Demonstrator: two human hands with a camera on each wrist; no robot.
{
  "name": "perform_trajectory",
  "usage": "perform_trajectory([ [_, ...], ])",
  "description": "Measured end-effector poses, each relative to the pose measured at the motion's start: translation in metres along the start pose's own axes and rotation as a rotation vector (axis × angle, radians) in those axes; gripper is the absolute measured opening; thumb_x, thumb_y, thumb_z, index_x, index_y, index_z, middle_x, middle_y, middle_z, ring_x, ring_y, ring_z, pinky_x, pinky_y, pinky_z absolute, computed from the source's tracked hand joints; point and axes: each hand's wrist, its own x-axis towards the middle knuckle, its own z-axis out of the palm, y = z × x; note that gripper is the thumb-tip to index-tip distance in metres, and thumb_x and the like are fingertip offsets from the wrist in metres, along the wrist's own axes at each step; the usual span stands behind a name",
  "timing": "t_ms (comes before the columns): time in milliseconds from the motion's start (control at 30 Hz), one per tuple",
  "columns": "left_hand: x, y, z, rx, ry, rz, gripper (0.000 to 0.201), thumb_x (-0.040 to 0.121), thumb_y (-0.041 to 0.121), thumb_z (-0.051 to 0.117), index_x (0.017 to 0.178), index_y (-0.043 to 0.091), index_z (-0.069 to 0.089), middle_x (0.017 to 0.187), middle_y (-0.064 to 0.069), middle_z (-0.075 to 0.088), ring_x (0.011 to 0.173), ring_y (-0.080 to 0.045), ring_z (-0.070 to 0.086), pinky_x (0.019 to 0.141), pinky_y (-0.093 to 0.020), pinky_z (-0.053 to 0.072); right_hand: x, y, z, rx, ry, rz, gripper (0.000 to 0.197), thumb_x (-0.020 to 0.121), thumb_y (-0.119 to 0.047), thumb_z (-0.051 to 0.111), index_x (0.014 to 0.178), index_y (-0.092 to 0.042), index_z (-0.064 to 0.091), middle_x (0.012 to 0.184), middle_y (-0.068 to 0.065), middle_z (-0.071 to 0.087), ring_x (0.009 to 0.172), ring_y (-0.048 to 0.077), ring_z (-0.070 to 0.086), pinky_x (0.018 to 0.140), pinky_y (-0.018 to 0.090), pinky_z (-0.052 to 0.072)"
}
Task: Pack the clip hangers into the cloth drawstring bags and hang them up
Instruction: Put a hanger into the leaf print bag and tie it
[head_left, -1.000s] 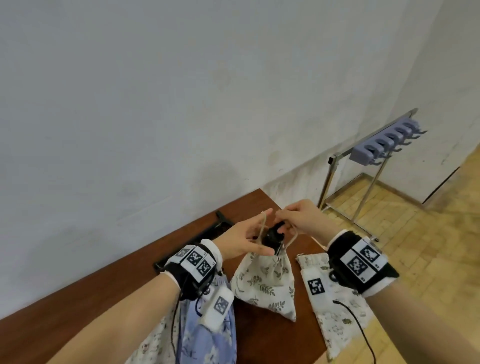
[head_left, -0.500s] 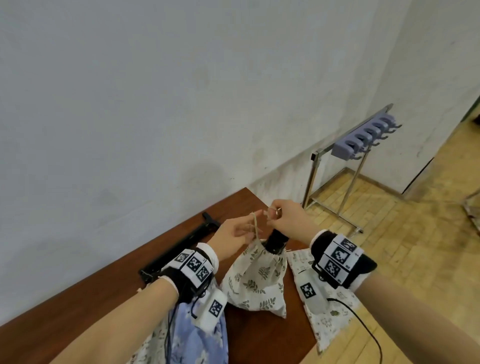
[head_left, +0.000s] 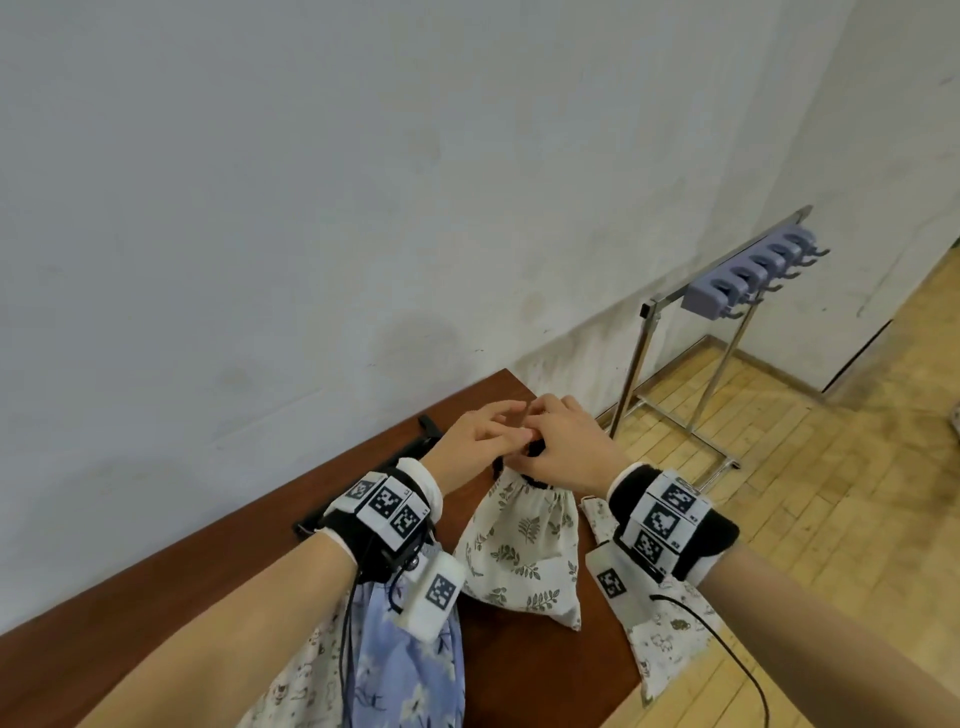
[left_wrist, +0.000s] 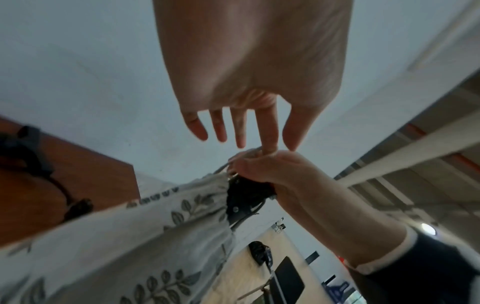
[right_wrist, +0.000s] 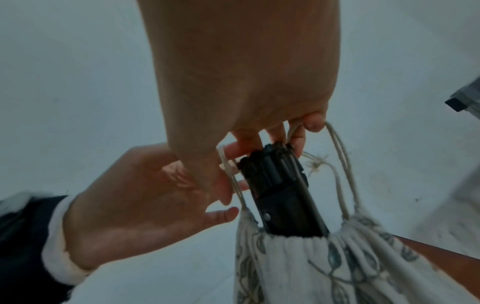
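Note:
A cream leaf-print drawstring bag (head_left: 519, 551) (left_wrist: 130, 236) (right_wrist: 337, 267) stands on the brown table (head_left: 208, 582). Black clip hangers (right_wrist: 275, 185) (left_wrist: 246, 195) poke out of its gathered mouth. My right hand (head_left: 558, 447) (right_wrist: 280, 135) (left_wrist: 262, 166) curls over the hanger tops and grips the pale drawstring cords (right_wrist: 340, 164). My left hand (head_left: 480, 434) (left_wrist: 246, 133) (right_wrist: 161, 195) is beside it with straight fingers, the index touching my right hand, one cord running past its fingertips.
A metal rack with lilac hooks (head_left: 748, 275) stands on the wood floor to the right. A blue floral bag (head_left: 410, 670) lies under my left wrist, a cat-print bag (head_left: 670, 639) over the table's right edge. A black hanger (head_left: 423, 423) lies by the wall.
Both hands pinched the cords above the bag before. Now my right hand has closed over the hanger tops and cords, and my left hand's fingers have straightened.

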Motion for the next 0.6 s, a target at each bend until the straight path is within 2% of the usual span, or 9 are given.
perform_trajectory([
  [67,0.002,-0.002,-0.002,0.015,-0.015,0.014,0.015,0.091,0.02,0.063,0.091,0.014,0.077,0.128,0.01,0.055,0.111,0.006,0.048,0.096,-0.017,0.035,0.001,0.001,0.002,0.023,0.018,0.022,0.025,0.089,-0.038,0.054,0.093,-0.022,0.073,0.117,-0.001,0.054,0.108,0.02,0.043,0.092,0.031,0.038],
  [133,0.004,-0.008,-0.004,-0.006,0.049,0.034,0.015,0.087,0.013,0.067,0.094,0.004,0.076,0.118,0.005,0.062,0.102,0.006,0.056,0.09,-0.014,0.041,0.004,0.003,0.004,0.061,0.014,0.054,0.027,0.091,-0.032,0.051,0.094,-0.021,0.075,0.113,-0.001,0.057,0.107,0.019,0.042,0.09,0.031,0.037],
  [233,0.001,-0.022,-0.006,-0.013,0.132,-0.019,0.009,0.078,0.008,0.076,0.087,0.008,0.074,0.089,0.002,0.072,0.083,-0.005,0.065,0.08,-0.021,0.048,0.007,0.003,0.004,0.284,-0.043,0.106,0.029,0.091,-0.022,0.052,0.072,-0.016,0.072,0.1,0.003,0.063,0.098,0.02,0.049,0.083,0.031,0.037],
  [300,-0.004,-0.03,0.001,0.027,0.039,-0.081,0.024,0.076,0.012,0.078,0.098,0.01,0.068,0.094,0.003,0.071,0.088,-0.007,0.066,0.081,-0.02,0.049,0.009,0.0,-0.002,0.472,-0.039,0.14,0.03,0.089,-0.017,0.054,0.063,-0.017,0.067,0.086,0.006,0.064,0.082,0.02,0.056,0.077,0.033,0.043],
  [367,-0.007,-0.032,0.014,0.054,0.008,-0.091,0.032,0.08,0.018,0.075,0.11,0.014,0.066,0.104,0.006,0.069,0.097,-0.005,0.065,0.086,-0.018,0.05,0.008,-0.003,-0.009,0.605,-0.043,0.159,0.032,0.09,-0.014,0.053,0.058,-0.014,0.06,0.075,0.009,0.056,0.071,0.016,0.05,0.071,0.03,0.041],
  [467,-0.001,-0.027,0.025,0.135,0.142,-0.057,0.029,0.08,0.024,0.075,0.106,0.015,0.069,0.1,0.005,0.071,0.095,-0.008,0.065,0.085,-0.02,0.05,0.006,-0.004,-0.015,0.658,-0.063,0.159,0.035,0.091,-0.014,0.051,0.057,-0.009,0.048,0.068,0.014,0.044,0.066,0.019,0.041,0.068,0.029,0.035],
  [533,0.003,-0.025,0.027,0.155,0.092,-0.048,0.022,0.083,0.027,0.073,0.103,0.018,0.069,0.097,0.007,0.069,0.095,-0.01,0.064,0.084,-0.019,0.049,0.005,-0.002,-0.017,0.662,-0.084,0.159,0.04,0.095,-0.02,0.051,0.057,-0.007,0.047,0.065,0.014,0.043,0.064,0.019,0.041,0.067,0.027,0.035],
  [600,0.003,-0.025,0.03,0.133,0.029,-0.028,0.015,0.087,0.024,0.067,0.1,0.017,0.07,0.095,0.005,0.07,0.094,-0.012,0.066,0.088,-0.025,0.051,0.004,-0.001,-0.018,0.643,-0.089,0.16,0.045,0.097,-0.025,0.051,0.055,-0.008,0.051,0.065,0.012,0.052,0.064,0.02,0.049,0.068,0.023,0.039],
])
